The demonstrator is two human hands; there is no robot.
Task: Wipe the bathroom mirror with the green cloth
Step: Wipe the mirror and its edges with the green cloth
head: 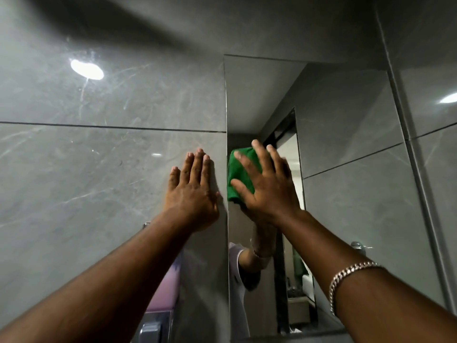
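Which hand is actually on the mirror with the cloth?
The right hand, the one with the bracelet, presses the green cloth flat on the mirror. The left hand is bare, flat on the grey wall tile beside it.

arms: both bare to the frame edge, no sleeves in direct view | left hand (190, 194): no ring or watch seen | right hand (267, 186): no ring seen | right forearm: chunky silver-toned chain bracelet (346, 276), flat links, worn loosely
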